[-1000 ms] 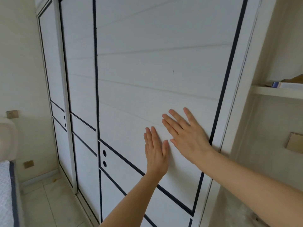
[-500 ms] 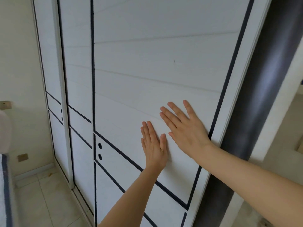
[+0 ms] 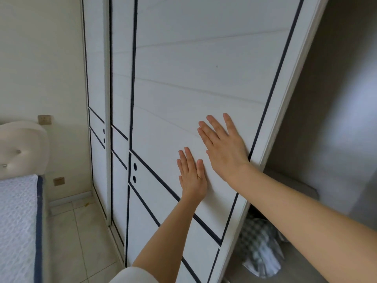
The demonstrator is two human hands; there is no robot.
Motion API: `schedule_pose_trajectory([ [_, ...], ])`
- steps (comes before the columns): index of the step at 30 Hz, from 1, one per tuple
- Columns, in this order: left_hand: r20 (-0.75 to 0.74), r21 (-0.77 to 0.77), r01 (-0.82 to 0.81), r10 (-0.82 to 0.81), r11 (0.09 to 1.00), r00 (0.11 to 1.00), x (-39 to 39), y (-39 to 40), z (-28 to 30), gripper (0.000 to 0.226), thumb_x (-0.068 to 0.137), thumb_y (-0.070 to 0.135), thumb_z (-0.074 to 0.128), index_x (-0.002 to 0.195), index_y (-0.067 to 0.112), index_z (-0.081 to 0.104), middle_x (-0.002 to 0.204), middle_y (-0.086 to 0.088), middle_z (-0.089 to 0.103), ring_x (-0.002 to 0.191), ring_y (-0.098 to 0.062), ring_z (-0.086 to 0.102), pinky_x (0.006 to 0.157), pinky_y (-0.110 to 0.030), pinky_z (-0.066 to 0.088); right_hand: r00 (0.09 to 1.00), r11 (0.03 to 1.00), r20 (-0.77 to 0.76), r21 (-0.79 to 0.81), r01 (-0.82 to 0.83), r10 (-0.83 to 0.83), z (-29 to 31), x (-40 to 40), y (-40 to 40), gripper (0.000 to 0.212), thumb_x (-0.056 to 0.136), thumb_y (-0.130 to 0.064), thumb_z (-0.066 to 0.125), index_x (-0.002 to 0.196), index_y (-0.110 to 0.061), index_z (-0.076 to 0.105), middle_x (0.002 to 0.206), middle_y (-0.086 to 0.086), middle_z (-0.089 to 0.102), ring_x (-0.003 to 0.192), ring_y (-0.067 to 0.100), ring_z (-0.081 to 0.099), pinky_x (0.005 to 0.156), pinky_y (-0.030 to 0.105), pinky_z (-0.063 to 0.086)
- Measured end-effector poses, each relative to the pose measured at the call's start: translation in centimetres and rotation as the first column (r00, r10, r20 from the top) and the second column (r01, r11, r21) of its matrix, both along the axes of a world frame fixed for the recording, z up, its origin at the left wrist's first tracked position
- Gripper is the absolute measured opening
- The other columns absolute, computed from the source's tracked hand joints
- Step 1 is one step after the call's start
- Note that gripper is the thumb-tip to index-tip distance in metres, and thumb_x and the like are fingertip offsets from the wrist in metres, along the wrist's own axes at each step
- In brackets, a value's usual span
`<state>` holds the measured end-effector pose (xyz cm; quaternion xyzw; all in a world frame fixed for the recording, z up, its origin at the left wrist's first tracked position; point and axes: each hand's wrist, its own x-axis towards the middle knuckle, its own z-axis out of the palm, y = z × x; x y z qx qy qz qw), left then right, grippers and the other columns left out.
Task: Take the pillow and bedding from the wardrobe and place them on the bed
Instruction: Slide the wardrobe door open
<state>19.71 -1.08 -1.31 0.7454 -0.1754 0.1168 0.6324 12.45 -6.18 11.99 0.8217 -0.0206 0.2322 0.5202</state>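
Against the white sliding wardrobe door point(image 3: 200, 82), both hands are pressing flat with fingers spread: the left hand point(image 3: 192, 177) is lying just below and beside the right hand point(image 3: 224, 149). Right of the door's edge, checked bedding point(image 3: 260, 250) is showing inside the wardrobe, below the right forearm. At far left, the bed point(image 3: 17, 221) is standing well apart.

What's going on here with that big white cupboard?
A person has both palms flat on a white sliding wardrobe door with dark trim lines, the left hand below the right hand. The door is partly open, and a dim compartment shows at its right edge. Low inside lies a checked grey-and-white bundle of fabric, blurred. The bed with a white quilted mattress waits at the left.
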Motion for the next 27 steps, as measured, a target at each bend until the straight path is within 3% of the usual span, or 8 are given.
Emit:
schedule_pose_trajectory([
  [4, 0.049, 0.024, -0.039, 0.038, 0.999, 0.998, 4.6, 1.0, -0.9, 0.07, 0.091, 0.067, 0.003, 0.152, 0.038, -0.017, 0.161, 0.015, -0.023, 0.145, -0.003, -0.025, 0.115, -0.037, -0.012, 1.0, 1.0, -0.006, -0.007, -0.002, 0.002, -0.1, 3.7, 1.2, 0.068, 0.1, -0.042, 0.013, 0.149, -0.006, -0.017, 0.159, 0.012, -0.02, 0.144, 0.034, -0.022, 0.109, 0.061, -0.018],
  [10, 0.046, -0.043, -0.1, 0.102, 0.994, 0.994, 9.6, 2.4, -1.0, 0.062, 0.099, 0.056, 0.009, 0.154, 0.035, -0.009, 0.162, 0.014, -0.016, 0.145, -0.002, -0.02, 0.116, -0.026, -0.011, 1.0, 1.0, -0.026, -0.028, 0.005, -0.005, -0.3, 9.6, 3.2, 0.076, 0.097, -0.052, 0.014, 0.148, -0.004, -0.017, 0.158, 0.016, -0.021, 0.143, 0.038, -0.023, 0.108, 0.063, -0.019],
  [16, 0.065, -0.098, -0.147, 0.153, 0.984, 0.986, 14.5, 3.8, -1.4, 0.059, 0.097, 0.06, 0.01, 0.151, 0.042, -0.006, 0.162, 0.021, -0.01, 0.146, 0.005, -0.012, 0.124, -0.037, 0.0, 0.998, 0.994, -0.048, -0.101, -0.034, 0.029, -0.5, 15.0, 4.8, 0.08, 0.096, -0.055, 0.011, 0.148, -0.002, -0.016, 0.158, 0.02, -0.02, 0.143, 0.043, -0.021, 0.103, 0.067, -0.018],
  [27, 0.074, -0.133, -0.175, 0.185, 0.976, 0.98, 23.7, 6.5, -2.1, 0.053, 0.099, 0.055, 0.01, 0.149, 0.048, -0.006, 0.159, 0.027, -0.012, 0.144, 0.007, -0.016, 0.122, -0.043, -0.004, 0.997, 0.986, -0.052, -0.158, -0.058, 0.05, -1.0, 23.9, 7.6, 0.078, 0.098, -0.055, 0.012, 0.148, -0.002, -0.016, 0.157, 0.023, -0.019, 0.141, 0.047, -0.022, 0.098, 0.071, -0.02],
])
